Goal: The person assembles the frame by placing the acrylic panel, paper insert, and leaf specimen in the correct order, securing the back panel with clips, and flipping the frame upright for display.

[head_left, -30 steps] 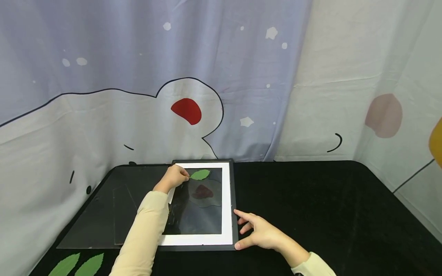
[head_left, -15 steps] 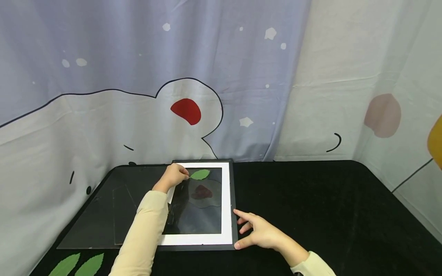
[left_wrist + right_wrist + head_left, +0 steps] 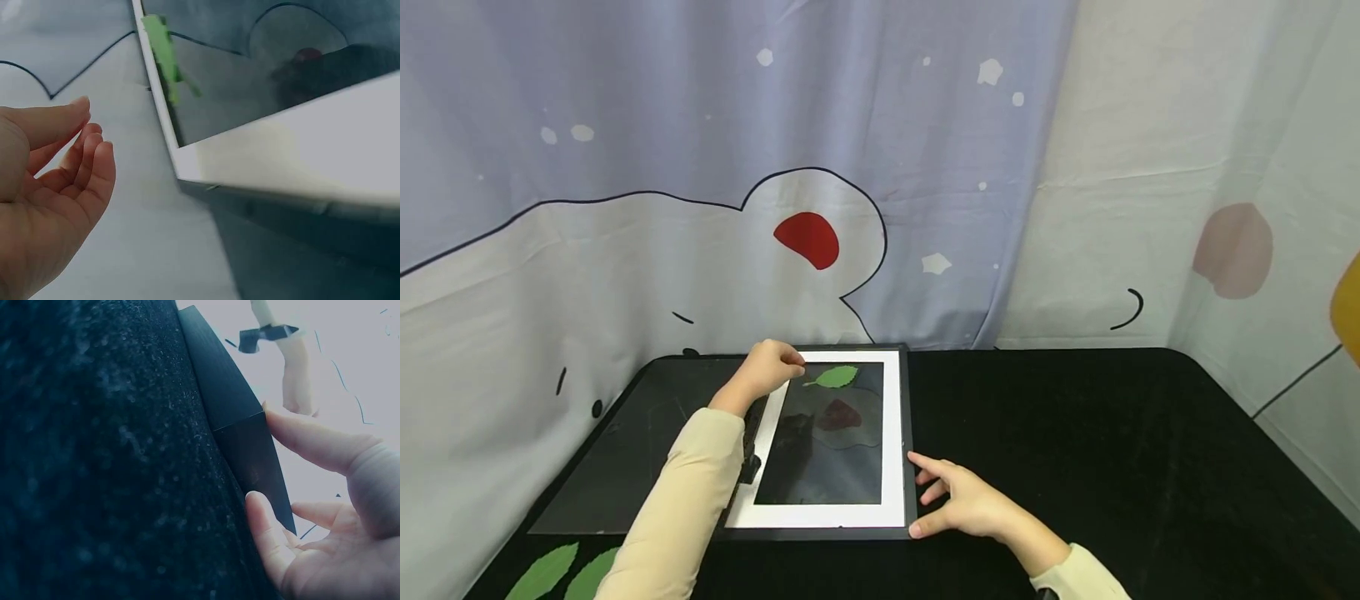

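Left wrist view: the left hand (image 3: pixel 47 200) has its fingers loosely bent, thumb tip close to the index fingertip, with nothing seen in its hold. In the head view it hovers by the upper left corner of a black-edged picture frame (image 3: pixel 820 534). Just beside it, and apart from the fingertips, a green serrated leaf (image 3: pixel 837 377) lies on the frame's dark, reflective panel (image 3: pixel 820 467) near the top edge, its thin stem pointing toward that hand. A white mat (image 3: pixel 891 433) borders the panel.

The right hand (image 3: pixel 966 502) is spread wide without gripping, its thumb at the frame's near right corner and its index finger against the right side. Left of the frame, partly behind the cream sleeve (image 3: pixel 681 500), lies a flat dark board (image 3: pixel 602 467); two more green leaves (image 3: pixel 542 572) lie nearer the person on the black tabletop (image 3: pixel 1060 442). A printed curtain (image 3: pixel 925 167) hangs behind.
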A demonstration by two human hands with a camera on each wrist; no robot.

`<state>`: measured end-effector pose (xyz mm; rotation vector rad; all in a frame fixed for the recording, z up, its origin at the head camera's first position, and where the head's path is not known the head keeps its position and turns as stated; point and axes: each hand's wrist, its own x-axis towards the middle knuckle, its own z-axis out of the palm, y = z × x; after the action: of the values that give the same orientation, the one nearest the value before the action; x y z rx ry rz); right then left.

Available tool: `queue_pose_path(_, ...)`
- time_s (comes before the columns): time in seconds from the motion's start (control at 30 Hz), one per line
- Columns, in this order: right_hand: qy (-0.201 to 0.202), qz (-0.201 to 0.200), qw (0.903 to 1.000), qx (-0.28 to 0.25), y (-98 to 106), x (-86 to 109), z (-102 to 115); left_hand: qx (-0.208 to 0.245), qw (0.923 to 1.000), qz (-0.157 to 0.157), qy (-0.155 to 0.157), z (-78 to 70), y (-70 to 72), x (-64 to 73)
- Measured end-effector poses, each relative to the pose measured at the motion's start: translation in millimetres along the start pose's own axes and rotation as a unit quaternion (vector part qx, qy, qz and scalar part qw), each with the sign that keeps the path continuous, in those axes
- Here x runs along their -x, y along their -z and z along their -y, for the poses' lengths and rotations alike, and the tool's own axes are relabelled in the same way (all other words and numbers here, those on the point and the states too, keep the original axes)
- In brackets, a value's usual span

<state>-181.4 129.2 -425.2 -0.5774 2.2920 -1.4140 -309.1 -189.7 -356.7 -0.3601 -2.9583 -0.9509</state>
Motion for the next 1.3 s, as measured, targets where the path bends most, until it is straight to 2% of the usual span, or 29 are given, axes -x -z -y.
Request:
queue_pose_path(0.17, 0.005, 0.0, 1.0, -0.002, 2, -0.8, -1, -0.011, 0.9998, -0.003, -0.017, -12.5, 16.8, 13.1)
queue_pose_path(0.27, 0.008, 0.002, 1.0, -0.001, 3, -1.2, -2, -0.018, 0.999, -0.01, -0.04, -20.3, 25.9, 24.1)
queue_pose_path(0.43, 0.007, 0.002, 1.0, 0.001, 3, -2.6, -3, -0.02, 0.9972, -0.018, -0.07, -34.8, 39.6, 48.4)
queue_pose_path(0.57, 0.008, -0.001, 1.0, 0.004, 4, -3.1, -3, -0.022, 0.9953, -0.036, -0.087, -44.0, 49.3, 69.1)
queue_pose_path(0.73, 0.008, 0.0, 0.9999, 0.008, 3, -4.3, -4, -0.025, 0.9941, -0.062, -0.085, -49.4, 60.9, 97.5)
queue_pose_path(1.0, 0.006, 0.0, 0.9999, 0.012, 4, -2.5, -4, -0.029, 0.9903, -0.105, -0.087, -44.2, 78.0, 142.0)
queue_pose_path(1.3, 0.013, -0.001, 0.9999, 0.003, 6, 0.2, -5, -0.026, 0.986, -0.143, -0.082, -18.3, 76.6, 184.0)
